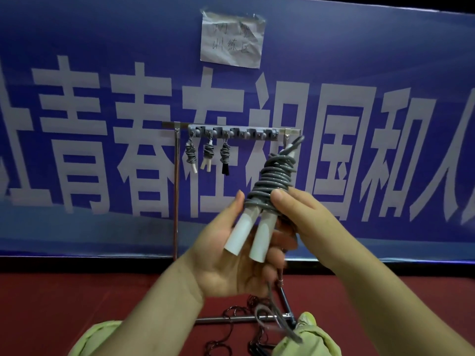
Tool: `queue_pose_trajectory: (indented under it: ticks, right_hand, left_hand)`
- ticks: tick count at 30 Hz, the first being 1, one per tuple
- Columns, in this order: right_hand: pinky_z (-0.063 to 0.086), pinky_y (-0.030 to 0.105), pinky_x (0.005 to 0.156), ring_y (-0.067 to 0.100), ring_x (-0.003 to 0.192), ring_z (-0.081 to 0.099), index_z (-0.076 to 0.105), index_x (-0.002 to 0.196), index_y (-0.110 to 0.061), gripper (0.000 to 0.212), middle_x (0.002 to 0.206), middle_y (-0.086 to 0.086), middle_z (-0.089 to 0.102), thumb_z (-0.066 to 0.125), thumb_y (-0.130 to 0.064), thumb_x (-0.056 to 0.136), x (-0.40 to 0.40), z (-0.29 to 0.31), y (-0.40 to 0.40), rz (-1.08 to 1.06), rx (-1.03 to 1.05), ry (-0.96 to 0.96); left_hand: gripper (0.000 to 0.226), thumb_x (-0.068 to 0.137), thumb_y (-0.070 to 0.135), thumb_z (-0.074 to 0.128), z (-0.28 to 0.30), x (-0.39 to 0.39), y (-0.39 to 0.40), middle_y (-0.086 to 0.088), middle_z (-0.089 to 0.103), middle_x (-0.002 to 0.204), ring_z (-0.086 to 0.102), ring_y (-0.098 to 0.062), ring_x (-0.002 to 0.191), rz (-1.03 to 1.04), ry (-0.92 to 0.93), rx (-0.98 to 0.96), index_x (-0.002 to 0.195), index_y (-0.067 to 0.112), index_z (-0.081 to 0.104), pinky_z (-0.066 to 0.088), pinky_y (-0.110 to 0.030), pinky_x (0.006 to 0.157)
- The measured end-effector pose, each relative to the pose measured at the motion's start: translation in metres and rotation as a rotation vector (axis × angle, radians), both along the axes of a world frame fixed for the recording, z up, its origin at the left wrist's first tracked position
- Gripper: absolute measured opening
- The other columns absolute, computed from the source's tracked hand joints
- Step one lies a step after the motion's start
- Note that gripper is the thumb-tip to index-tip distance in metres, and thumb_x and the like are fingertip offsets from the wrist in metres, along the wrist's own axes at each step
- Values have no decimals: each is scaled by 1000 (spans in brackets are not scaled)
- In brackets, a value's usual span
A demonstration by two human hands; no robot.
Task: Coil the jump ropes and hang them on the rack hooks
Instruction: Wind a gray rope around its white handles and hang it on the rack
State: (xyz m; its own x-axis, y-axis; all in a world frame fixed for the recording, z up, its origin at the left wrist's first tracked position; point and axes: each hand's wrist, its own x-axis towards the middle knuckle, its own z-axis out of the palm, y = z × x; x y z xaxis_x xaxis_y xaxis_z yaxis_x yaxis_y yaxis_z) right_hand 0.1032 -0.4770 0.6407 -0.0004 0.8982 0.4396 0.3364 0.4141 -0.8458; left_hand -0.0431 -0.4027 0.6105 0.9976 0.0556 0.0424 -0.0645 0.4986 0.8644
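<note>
My left hand (pixel 231 255) and right hand (pixel 303 214) grip the coiled rope (pixel 275 176), long axis toward one o'clock, free hooks (pixel 259 134) at twelve.

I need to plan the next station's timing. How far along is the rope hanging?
Done: three coiled ropes hang on the rack. In hand: the left hand and right hand hold a grey coiled rope with white handles. Left: hanging it, then the dark loose rope on the floor.

Glossy grey rope (pixel 275 176), matt white handles (pixel 240 233), shiny metal rack (pixel 176 191)
</note>
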Motion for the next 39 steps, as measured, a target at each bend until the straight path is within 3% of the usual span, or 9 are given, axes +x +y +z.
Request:
queue_pose_trajectory:
  ticks: [5,7,11,14,20,29,33,36,39]
  right_hand:
    - [48,38,75,8,77,58,62,98,-22,47,86,1,65,46,-65,86,6,-7,0,-193,-90,-169]
    - [49,41,87,16,87,62,61,97,-22,48,94,6,66,42,-65,86,4,-7,-2,-219,-96,-192]
    - [49,43,83,26,81,58,57,93,-13,47,88,10,62,32,-53,95,-6,-6,0,-331,-79,-298]
    - [49,48,88,30,95,61,56,100,-13,47,102,15,64,29,-51,97,-10,-7,1,-391,-98,-313]
    - [38,31,60,11,59,44,52,82,-18,40,75,5,55,34,-50,97,-4,3,-4,-404,-158,-446]
    - [44,37,59,19,60,54,66,98,-5,83,64,6,56,35,-78,74,10,-6,7,-585,-183,-564]
    - [25,27,46,9,41,26,63,99,6,70,43,-6,27,51,-61,86,10,-7,6,-509,-197,-395]
    - [34,36,49,11,48,35,67,92,1,65,51,11,43,50,-62,85,10,-5,6,-438,-207,-357]
    - [30,25,46,11,42,33,62,69,-14,52,51,1,40,50,-61,86,6,-5,5,-403,-235,-380]
  left_hand:
    - [77,74,81,27,-3,8,2,0,48,53,36,-7,37,257,95,161,74,14,67,28,-19,43]
    - [73,71,78,31,-2,7,2,-2,45,54,29,-7,38,367,115,265,80,14,63,17,-21,45]
    - [72,68,77,31,2,4,-1,-1,44,52,24,-6,38,539,153,425,84,11,57,9,-24,47]
    - [69,69,75,29,10,3,-4,-1,45,51,23,-6,38,632,196,547,75,14,61,10,-20,43]
    - [67,76,69,24,14,-1,-6,3,46,47,31,-3,32,734,249,715,77,10,55,21,-16,36]
    - [52,98,47,23,7,0,-2,7,50,52,38,-2,36,817,245,736,80,12,55,30,-11,38]
    - [59,90,62,25,5,-1,6,7,48,53,36,-2,35,856,358,878,80,12,56,30,-19,47]
    - [57,90,60,26,3,0,8,11,47,47,36,-1,33,846,382,832,77,13,55,30,-14,41]
    - [60,87,65,24,-4,2,14,9,47,51,36,-2,36,855,424,907,74,16,55,30,-21,48]
